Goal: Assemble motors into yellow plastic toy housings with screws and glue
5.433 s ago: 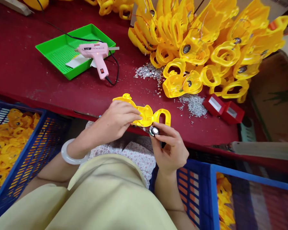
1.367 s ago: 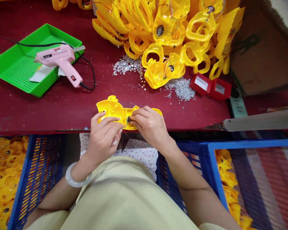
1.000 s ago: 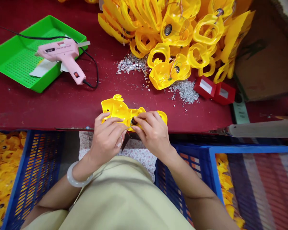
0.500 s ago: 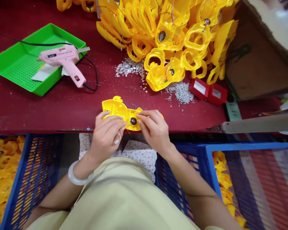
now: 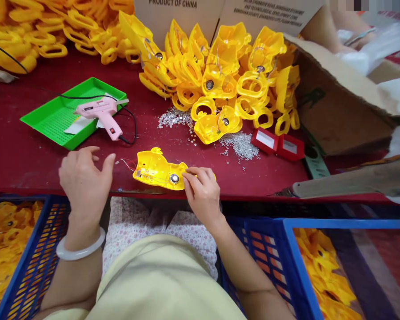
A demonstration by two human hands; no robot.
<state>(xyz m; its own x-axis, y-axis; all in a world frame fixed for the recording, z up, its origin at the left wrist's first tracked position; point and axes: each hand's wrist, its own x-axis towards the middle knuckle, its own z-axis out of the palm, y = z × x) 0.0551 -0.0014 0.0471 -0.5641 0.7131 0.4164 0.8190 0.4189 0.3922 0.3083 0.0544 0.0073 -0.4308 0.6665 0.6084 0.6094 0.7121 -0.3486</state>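
Dark red workbench point(image 5: 20, 171), yellow plastic casing point(image 5: 153, 171), cardboard carton point(image 5: 340, 111) at right

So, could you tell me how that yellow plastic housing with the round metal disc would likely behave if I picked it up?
The yellow plastic housing looks stiff and probably light for its size, being a thin hollow moulding. The round metal disc may make that end slightly heavier. The fine wires trailing from it look floppy and could probably snag.
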